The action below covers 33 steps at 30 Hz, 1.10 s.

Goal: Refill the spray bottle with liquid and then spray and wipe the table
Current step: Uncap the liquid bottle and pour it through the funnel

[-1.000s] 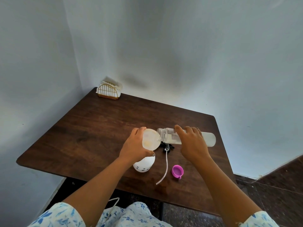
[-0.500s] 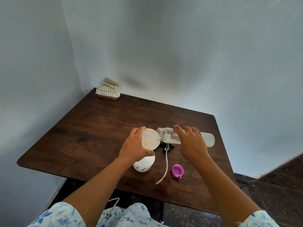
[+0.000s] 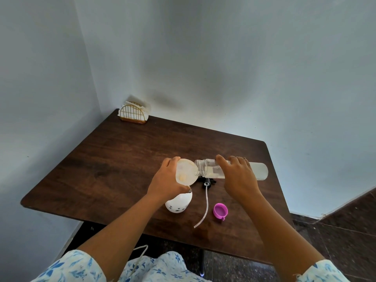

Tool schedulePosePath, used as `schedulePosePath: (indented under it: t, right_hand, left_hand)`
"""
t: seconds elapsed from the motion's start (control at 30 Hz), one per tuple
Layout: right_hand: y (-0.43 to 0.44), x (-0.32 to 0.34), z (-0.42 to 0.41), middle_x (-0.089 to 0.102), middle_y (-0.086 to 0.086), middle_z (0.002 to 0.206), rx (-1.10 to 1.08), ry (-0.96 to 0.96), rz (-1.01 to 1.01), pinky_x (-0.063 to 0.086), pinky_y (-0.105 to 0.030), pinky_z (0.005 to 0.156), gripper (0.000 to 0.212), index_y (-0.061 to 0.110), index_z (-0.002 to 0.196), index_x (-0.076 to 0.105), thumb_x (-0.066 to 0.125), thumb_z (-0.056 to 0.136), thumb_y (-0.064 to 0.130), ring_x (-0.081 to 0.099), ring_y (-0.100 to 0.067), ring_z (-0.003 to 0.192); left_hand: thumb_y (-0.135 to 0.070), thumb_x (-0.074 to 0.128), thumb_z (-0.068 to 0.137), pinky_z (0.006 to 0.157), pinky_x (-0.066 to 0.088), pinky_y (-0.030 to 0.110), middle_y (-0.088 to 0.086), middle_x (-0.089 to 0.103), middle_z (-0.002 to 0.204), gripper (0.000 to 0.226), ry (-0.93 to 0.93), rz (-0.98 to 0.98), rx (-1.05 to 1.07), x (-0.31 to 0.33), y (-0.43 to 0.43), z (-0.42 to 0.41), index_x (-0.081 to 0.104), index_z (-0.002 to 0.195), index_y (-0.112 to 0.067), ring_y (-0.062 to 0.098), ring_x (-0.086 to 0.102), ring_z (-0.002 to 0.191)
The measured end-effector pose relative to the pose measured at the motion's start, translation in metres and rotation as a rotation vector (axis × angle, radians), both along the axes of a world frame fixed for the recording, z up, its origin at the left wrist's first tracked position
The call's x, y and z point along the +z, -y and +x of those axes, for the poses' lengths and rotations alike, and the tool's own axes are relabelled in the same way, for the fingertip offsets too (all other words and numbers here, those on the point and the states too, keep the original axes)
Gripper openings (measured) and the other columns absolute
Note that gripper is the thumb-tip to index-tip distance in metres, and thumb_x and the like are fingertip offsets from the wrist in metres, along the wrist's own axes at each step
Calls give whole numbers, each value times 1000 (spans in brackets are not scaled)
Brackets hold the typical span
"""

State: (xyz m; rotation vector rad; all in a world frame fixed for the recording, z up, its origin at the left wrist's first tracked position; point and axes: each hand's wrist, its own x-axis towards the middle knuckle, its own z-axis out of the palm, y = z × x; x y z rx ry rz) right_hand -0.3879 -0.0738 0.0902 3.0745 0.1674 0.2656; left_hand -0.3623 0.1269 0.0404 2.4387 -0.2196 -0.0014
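Observation:
A white spray bottle with dark dots stands open on the brown table. A translucent funnel sits over its mouth, and my left hand grips the funnel and bottle neck. My right hand holds a clear refill bottle tipped on its side, its threaded mouth at the funnel's rim. The black spray head lies behind the spray bottle, its dip tube trailing toward me. A pink cap lies to the right of the tube.
A gold wire napkin holder with white napkins stands at the table's far left corner against the wall. Walls close in the far and left sides. Dark floor tiles show to the right and below.
Hardly anything has moved. The refill bottle stays tipped at the funnel and both hands keep their grip.

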Motion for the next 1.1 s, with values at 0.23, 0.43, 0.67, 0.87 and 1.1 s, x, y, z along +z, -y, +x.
schedulePosePath:
  t: [0.23,0.43,0.67,0.87,1.1]
  right_hand:
    - [0,-1,0,54,-11,130,12,18,-10,33,-44,108,64,27,134,36,68,80,15,45,-31,122]
    - [0,-1,-1,54,-12,129,18,18,-10,33,-45,107,64,27,133,38,70,79,14,45,-32,122]
    - [0,0,0,53,-11,130,17,22,-29,32,-45,108,63,27,133,37,69,80,15,45,-31,123]
    - [1,-2,0,55,-13,128,19,31,-16,34,-45,107,62,26,132,39,70,79,14,47,-33,121]
    - [2,-3,1,56,-13,127,20,44,-24,33,-43,107,61,26,132,38,68,80,14,47,-32,120]
  left_hand:
    - [-40,84,59,91,46,33,0,31,141,100,-2,-4,1,0,0,0,25,139,-23,22,44,120]
    - [-40,84,59,92,46,33,1,31,141,100,-2,-4,-5,-1,0,-1,25,139,-23,22,44,120]
    - [-39,84,59,91,46,33,1,31,141,100,0,-20,-5,0,-1,-1,26,139,-23,21,44,120]
    - [-40,83,59,92,46,33,0,31,142,100,-1,-13,-2,0,0,-1,25,139,-23,21,44,121]
    - [-40,84,59,92,47,34,0,31,141,99,-7,-17,0,1,-1,-1,26,138,-24,22,45,119]
